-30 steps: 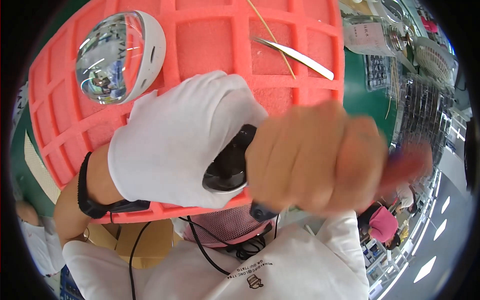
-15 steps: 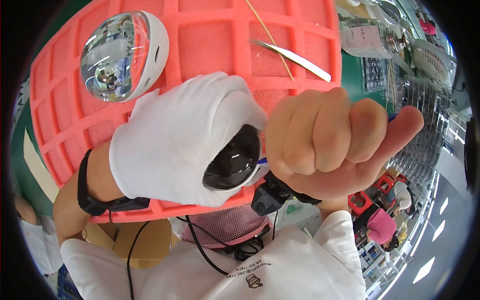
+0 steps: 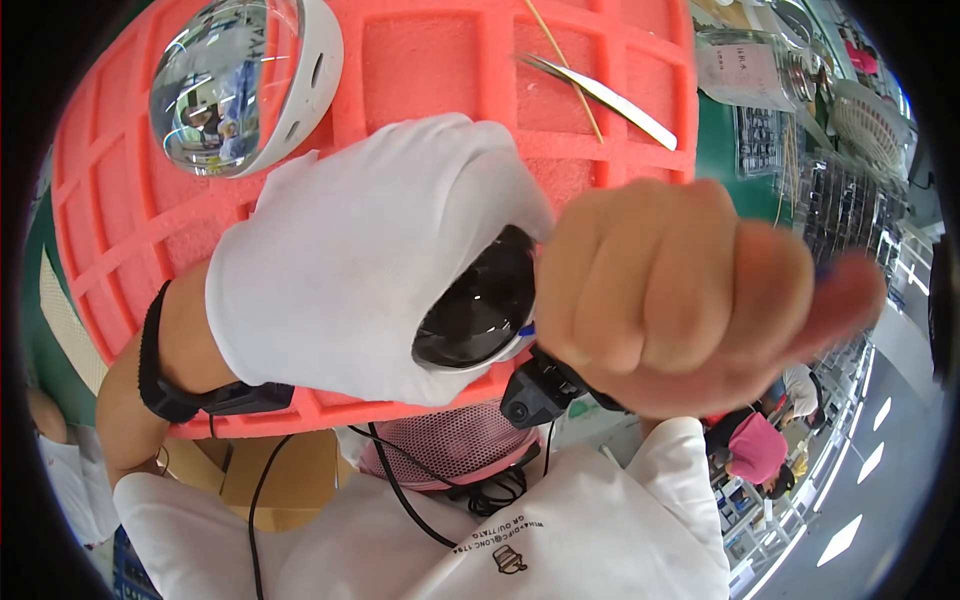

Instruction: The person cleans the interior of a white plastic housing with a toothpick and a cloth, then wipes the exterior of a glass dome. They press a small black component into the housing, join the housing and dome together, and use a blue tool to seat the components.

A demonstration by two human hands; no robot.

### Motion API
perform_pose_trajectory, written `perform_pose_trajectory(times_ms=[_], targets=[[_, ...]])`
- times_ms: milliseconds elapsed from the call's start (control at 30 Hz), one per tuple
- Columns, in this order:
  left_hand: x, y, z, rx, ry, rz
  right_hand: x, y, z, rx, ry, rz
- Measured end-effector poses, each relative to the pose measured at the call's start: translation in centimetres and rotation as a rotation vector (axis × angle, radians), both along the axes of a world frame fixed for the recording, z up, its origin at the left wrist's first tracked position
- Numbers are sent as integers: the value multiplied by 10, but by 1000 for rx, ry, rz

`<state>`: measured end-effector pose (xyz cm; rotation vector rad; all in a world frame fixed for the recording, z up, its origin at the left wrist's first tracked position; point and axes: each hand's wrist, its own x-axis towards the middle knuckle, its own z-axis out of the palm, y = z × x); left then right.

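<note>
Dark dome [image 3: 478,305] sits up close to the cam, cupped in the gloved left hand [image 3: 370,270], fingers wrapped round its white rim. Right hand [image 3: 680,300] is a bare fist pressed vs the dome's edge, w/ something blue poking out (can't tell what it pinches). Looks like a wipe/inspect step imo; next move needs a steady hold. Behind: pink foam tray [image 3: 420,70], a mirrored dome [image 3: 225,85], tweezers [image 3: 600,95].

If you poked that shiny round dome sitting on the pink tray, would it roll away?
Probably not far: the dome sits in a white ring inside a foam tray pocket. Its glossy surface looks slippery and likely scratches easily.
</note>
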<state>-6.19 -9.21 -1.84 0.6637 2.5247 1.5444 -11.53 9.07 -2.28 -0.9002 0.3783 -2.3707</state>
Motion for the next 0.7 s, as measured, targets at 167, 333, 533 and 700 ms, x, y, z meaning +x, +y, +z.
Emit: perform_pose_trajectory(times_ms=[167, 333, 533, 700], targets=[[-6, 0, 0, 32, -2, -70, 2, 13, 16, 201, 163, 147], [-1, 5, 1, 32, 20, 10, -7, -2, 20, 197, 153, 75], [-4, 4, -4, 66, 60, -22, 1, 2, 12, 86, 91, -45], [0, 5, -6, 41, 87, 21, 3, 15, -10, -15, 54, -115]])
